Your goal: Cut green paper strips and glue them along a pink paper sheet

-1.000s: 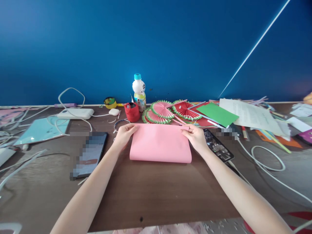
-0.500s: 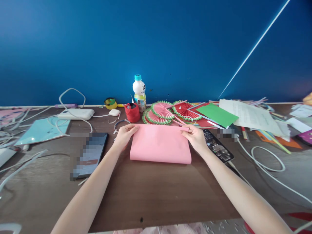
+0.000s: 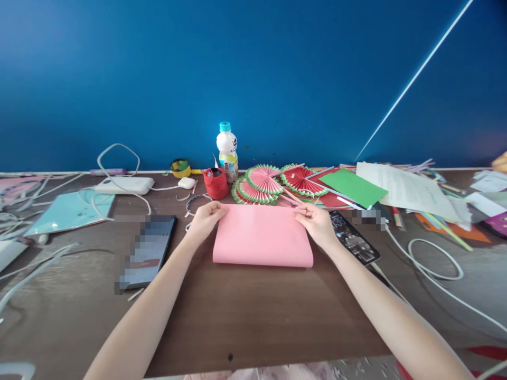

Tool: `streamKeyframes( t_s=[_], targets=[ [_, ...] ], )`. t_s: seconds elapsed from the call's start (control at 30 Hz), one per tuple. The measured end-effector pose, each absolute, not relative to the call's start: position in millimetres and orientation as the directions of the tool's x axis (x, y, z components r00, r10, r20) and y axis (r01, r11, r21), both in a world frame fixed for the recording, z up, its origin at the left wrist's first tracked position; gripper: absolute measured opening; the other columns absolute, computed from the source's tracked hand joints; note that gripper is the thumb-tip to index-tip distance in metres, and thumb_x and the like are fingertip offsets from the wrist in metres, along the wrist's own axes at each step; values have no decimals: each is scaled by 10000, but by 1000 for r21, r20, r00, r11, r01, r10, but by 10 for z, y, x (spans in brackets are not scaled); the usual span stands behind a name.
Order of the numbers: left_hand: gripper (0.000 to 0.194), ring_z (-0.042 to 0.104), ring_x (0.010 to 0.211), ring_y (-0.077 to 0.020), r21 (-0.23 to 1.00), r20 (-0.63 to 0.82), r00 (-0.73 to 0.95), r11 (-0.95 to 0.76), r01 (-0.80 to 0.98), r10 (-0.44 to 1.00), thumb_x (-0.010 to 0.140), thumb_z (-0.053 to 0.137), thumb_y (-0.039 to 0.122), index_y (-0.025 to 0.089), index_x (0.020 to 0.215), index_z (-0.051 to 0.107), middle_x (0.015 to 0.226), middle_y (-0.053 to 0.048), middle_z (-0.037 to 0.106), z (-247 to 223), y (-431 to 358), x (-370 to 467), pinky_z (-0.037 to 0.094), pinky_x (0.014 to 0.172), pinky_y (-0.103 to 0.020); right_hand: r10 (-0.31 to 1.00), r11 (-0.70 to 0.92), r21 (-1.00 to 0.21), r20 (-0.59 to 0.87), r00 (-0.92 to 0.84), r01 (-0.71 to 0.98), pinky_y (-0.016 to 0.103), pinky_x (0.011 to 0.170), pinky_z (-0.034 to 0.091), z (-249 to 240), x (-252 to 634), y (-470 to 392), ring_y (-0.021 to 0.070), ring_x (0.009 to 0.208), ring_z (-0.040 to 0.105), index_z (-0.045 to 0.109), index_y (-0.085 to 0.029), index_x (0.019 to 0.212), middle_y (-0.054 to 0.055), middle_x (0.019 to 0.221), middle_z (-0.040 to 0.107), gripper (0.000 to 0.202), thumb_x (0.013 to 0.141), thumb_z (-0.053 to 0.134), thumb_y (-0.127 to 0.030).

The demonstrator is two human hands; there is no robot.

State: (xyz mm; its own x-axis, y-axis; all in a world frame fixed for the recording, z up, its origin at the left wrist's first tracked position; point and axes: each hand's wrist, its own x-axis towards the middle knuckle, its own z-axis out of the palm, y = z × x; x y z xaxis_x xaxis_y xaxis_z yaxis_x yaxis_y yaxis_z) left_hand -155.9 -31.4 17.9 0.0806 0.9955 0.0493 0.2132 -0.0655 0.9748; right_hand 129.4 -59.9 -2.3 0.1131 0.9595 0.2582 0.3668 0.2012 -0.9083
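A sheet of pink paper (image 3: 263,237) is bent over on itself, its rounded fold toward me and its edges on the far side. My left hand (image 3: 206,221) pinches the far left corner between thumb and fingers. At the far right corner, my right hand (image 3: 316,224) grips the paper the same way. The paper is over the brown table (image 3: 253,316), just in front of several pleated paper fans (image 3: 264,179) in pink, red and green.
Behind the paper stand a red container (image 3: 216,183) and a bottle (image 3: 227,153). One phone (image 3: 148,253) lies left of my arms, another phone (image 3: 354,237) by my right wrist. Green paper (image 3: 354,187), white sheets (image 3: 404,190) and a white cable (image 3: 431,274) spread rightward.
Hands and pink paper have shifted very slightly to the right and nearer in the view. Both corners stay held, and the fold looks much the same.
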Motion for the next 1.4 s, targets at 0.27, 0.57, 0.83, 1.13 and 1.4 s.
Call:
streamKeyframes(
  t_s=[0.27,0.57,0.83,1.13,1.4],
  targets=[
    [94,525,726,-212,545,277,284,-394,740,918,766,487,215,221,675,468,675,-25,575,65,-283,-1553,367,651,-295,951,261,-739,308,-33,621,296,678,427,-59,1324,-501,176,674,583,571,-188,634,20,677,630,97,707,543,-246],
    [95,473,823,-240,305,228,365,-422,854,903,798,486,219,192,708,498,790,-52,527,-56,-229,-1570,375,750,-367,955,270,-651,276,-110,709,281,642,394,-156,1376,-380,161,638,529,559,-178,611,9,654,589,72,671,589,-204],
    [205,464,960,-247,247,184,480,-513,822,858,820,421,167,214,930,587,1026,-66,565,32,-240,-1555,368,805,-404,922,384,-521,261,-286,762,318,760,427,-83,1391,-330,178,835,547,578,-185,831,49,929,538,102,731,586,-163],
    [228,521,929,-210,352,74,602,-586,730,795,805,410,121,190,923,593,945,-36,650,103,-124,-1558,380,835,-356,806,546,-376,-8,-592,748,311,802,444,279,1105,-176,178,851,583,645,-163,761,42,834,597,147,722,559,-50],
    [219,540,917,-199,338,114,600,-599,726,792,820,405,118,174,905,598,959,-40,665,84,-156,-1555,405,829,-331,721,676,-285,60,-691,680,327,831,448,239,697,-876,197,949,557,660,-146,1004,86,957,637,333,796,443,-3]
  ],
)
